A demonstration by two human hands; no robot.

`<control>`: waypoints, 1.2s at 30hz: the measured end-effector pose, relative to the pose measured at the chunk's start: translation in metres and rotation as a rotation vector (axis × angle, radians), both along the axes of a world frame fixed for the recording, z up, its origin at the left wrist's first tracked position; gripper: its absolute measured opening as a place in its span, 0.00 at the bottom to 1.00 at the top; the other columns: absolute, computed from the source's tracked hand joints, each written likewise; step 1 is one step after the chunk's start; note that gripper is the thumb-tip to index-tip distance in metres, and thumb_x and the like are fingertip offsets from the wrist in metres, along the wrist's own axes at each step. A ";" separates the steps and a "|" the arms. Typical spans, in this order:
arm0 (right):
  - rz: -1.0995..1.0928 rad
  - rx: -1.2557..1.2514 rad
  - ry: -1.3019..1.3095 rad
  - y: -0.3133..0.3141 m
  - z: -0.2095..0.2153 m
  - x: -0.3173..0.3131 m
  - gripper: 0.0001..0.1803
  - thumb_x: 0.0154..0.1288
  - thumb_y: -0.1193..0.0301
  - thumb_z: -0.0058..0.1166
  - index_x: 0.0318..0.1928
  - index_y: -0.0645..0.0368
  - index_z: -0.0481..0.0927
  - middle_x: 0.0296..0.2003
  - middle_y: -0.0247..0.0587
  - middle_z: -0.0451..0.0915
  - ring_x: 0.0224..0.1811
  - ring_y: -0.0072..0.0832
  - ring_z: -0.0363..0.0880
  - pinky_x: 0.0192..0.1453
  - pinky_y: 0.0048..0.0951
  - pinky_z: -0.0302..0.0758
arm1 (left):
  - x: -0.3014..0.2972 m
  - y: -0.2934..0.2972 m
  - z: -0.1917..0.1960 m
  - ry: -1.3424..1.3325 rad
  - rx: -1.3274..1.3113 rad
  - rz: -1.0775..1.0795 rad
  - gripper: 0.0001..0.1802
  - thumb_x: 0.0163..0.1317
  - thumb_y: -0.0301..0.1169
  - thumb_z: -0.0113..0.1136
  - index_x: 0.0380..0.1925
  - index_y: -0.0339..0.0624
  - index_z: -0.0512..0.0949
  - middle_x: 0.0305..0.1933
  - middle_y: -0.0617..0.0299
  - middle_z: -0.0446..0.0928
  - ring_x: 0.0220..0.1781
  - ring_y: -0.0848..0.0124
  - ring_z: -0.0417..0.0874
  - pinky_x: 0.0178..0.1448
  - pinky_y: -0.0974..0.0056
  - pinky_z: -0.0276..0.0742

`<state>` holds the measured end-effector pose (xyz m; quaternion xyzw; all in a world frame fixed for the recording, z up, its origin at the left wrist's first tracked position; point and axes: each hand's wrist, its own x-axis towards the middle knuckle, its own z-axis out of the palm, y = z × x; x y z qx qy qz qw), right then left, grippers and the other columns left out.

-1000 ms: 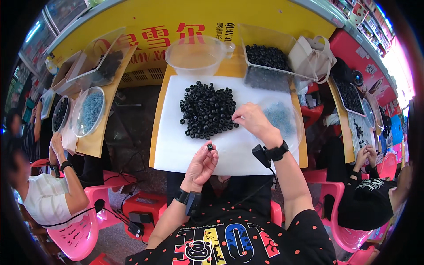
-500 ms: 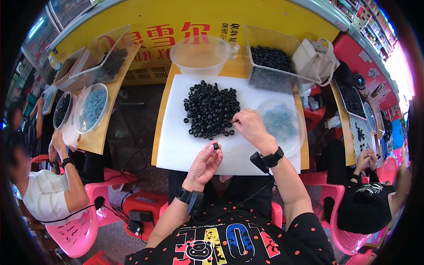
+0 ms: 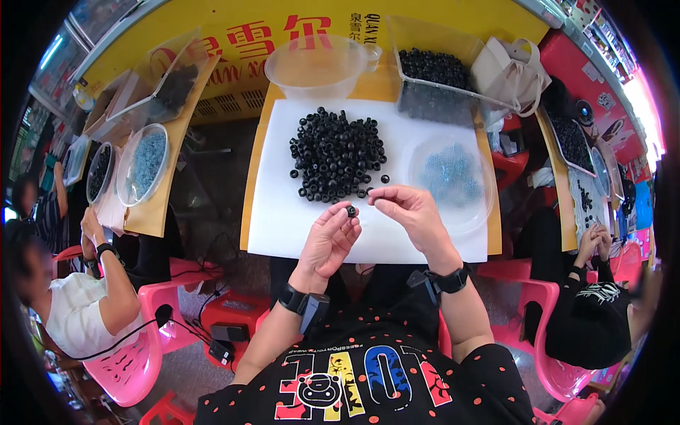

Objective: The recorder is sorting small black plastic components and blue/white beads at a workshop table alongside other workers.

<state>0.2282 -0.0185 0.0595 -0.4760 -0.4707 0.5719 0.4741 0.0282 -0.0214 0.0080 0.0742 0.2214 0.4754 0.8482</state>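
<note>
My left hand [image 3: 331,237] holds a small round black piece with a hole [image 3: 351,212] between thumb and fingertips, just above the front of a white sheet [image 3: 304,237]. Close beside it on the right, my right hand [image 3: 411,216] is pinched, fingertips pointing left; whatever is in them is too small to make out. Beyond both hands lies a heap of similar black pieces [image 3: 333,156]. One loose black piece [image 3: 384,179] sits apart at the heap's right. A round clear tray [image 3: 464,228] holding small pale-blue pieces [image 3: 451,175] is right of my right hand.
A clear plastic tub [image 3: 312,69] stands at the back of the wooden table [image 3: 259,152]. Back right are a clear bin of black pieces [image 3: 433,69] and a beige cloth bag [image 3: 504,74]. Co-workers sit at tables left [image 3: 173,191] and right.
My right hand has drawn back from the heap's right edge toward my left hand. A loose black piece now shows where its fingers were. My left hand still holds its piece.
</note>
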 end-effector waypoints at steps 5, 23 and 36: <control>-0.079 -0.006 0.121 -0.023 0.006 -0.007 0.10 0.67 0.79 0.62 0.47 0.67 0.85 0.43 0.44 0.87 0.44 0.21 0.83 0.50 0.22 0.78 | 0.005 -0.004 0.006 0.080 0.019 0.000 0.11 0.70 0.26 0.61 0.50 0.40 0.78 0.45 0.58 0.83 0.44 0.71 0.85 0.52 0.66 0.86; -0.172 0.030 0.069 -0.039 -0.001 -0.008 0.08 0.64 0.78 0.66 0.44 0.66 0.87 0.36 0.39 0.87 0.37 0.18 0.83 0.44 0.17 0.79 | 0.015 -0.012 0.011 0.112 0.014 -0.026 0.09 0.69 0.26 0.62 0.48 0.40 0.80 0.44 0.57 0.84 0.44 0.70 0.86 0.52 0.65 0.86; -0.214 0.143 -0.181 -0.046 0.005 -0.020 0.08 0.61 0.78 0.68 0.42 0.63 0.88 0.34 0.35 0.88 0.36 0.15 0.81 0.41 0.18 0.76 | 0.014 -0.015 0.023 0.230 0.147 -0.021 0.11 0.67 0.22 0.62 0.49 0.36 0.82 0.45 0.57 0.85 0.45 0.71 0.85 0.53 0.64 0.84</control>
